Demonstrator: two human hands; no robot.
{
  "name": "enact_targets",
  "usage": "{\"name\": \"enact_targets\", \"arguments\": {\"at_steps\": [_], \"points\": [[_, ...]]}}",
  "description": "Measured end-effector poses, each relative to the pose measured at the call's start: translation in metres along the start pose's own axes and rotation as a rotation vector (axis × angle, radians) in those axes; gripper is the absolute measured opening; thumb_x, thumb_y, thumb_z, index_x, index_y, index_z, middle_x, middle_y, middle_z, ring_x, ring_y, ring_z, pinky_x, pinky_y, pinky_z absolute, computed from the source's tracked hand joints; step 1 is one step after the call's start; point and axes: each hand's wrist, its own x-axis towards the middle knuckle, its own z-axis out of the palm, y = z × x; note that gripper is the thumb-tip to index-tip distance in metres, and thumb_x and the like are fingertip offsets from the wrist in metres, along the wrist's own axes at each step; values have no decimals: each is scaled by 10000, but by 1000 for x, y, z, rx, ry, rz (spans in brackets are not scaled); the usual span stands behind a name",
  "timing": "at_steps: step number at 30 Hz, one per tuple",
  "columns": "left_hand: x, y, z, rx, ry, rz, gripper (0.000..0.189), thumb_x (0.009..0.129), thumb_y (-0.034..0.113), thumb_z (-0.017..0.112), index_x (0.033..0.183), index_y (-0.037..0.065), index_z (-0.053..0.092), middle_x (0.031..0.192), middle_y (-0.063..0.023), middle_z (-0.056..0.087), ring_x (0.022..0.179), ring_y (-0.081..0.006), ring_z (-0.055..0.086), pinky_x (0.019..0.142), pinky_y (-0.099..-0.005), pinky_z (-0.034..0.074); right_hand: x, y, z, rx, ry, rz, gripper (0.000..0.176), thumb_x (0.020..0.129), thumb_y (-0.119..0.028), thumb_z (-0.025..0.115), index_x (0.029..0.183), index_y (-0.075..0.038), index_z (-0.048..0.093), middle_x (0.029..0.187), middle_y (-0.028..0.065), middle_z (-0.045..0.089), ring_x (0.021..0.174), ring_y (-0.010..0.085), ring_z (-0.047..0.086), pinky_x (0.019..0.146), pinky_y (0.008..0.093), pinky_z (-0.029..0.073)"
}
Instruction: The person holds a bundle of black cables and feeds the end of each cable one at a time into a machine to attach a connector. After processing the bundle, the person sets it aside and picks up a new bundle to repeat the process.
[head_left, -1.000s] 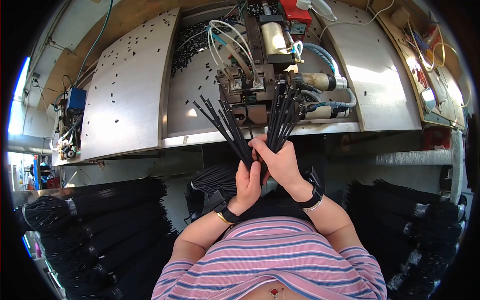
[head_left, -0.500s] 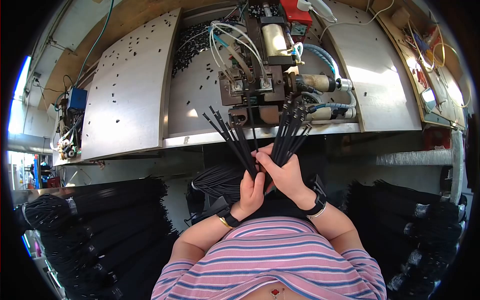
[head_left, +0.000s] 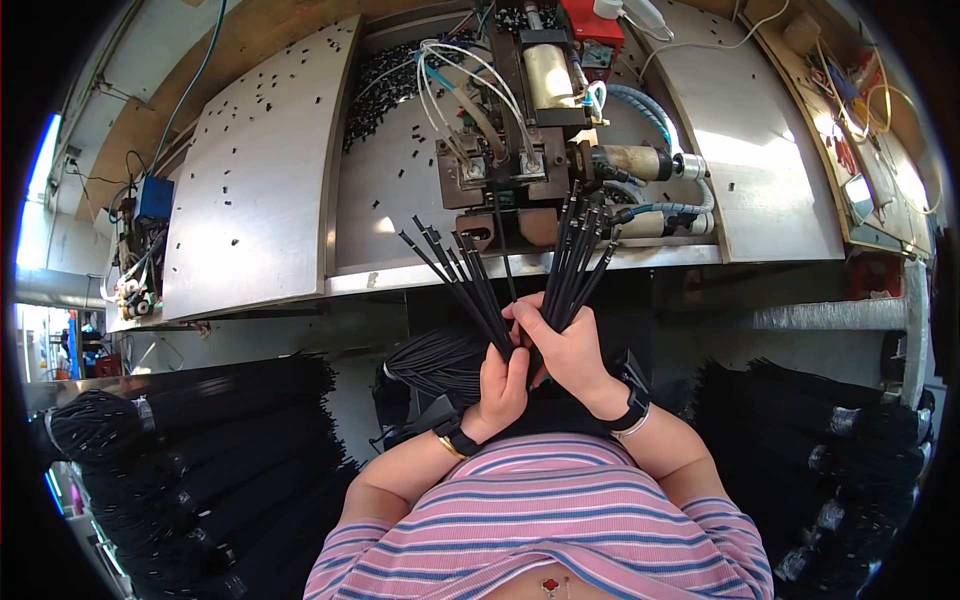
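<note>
My left hand (head_left: 503,385) is closed around a fanned bundle of thin black rods (head_left: 462,280), their capped tips pointing up and left. Another bundle of black rods (head_left: 577,255) stands up from my right hand (head_left: 560,345), which is wrapped round it. Between thumb and fingers, my right hand also pinches a single black rod (head_left: 505,245). That rod reaches up to the machine (head_left: 500,180), where its far end is hidden. Both hands are close together in front of the bench edge. The lower ends of the bundles are hidden.
Small black caps lie scattered over the metal bench panels (head_left: 260,200) and in a heap (head_left: 385,105) behind. Large bundles of black rods hang at left (head_left: 200,440) and right (head_left: 800,430). A tied black bundle (head_left: 435,362) lies behind my left hand. Hoses and cylinders surround the machine.
The rod bundles have shifted slightly, and the tips in my right hand are rearranged. My hands hardly moved, and the single rod still points into the machine.
</note>
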Motion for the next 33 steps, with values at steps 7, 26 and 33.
{"name": "enact_targets", "arguments": {"at_steps": [7, 26, 33], "points": [[5, -2, 6, 88, 18, 102, 250, 984, 143, 310, 1193, 28, 382, 906, -33, 545, 639, -63, 500, 549, -176, 416, 2, 2, 0, -8, 12, -55, 218, 869, -217, 588, 870, -13, 665, 658, 17, 598, 557, 66, 561, 419, 199, 436], [31, 14, 20, -15, 33, 96, 206, 993, 197, 341, 1080, 29, 424, 817, -43, 546, 578, -65, 491, 503, -180, 396, 17, -5, -6, -23, 90, -175, 169, 872, -159, 589, 880, 0, 646, 648, 10, 601, 526, 79, 571, 360, 213, 407], [38, 17, 20, 13, 93, 154, 202, 994, 200, 341, 1057, 27, 422, 787, -43, 538, 557, -68, 479, 488, -187, 392, 21, -19, 1, 8, 110, -79, 158, 846, -140, 621, 838, 17, 637, 664, 1, 600, 581, 58, 550, 531, 199, 435]]}}
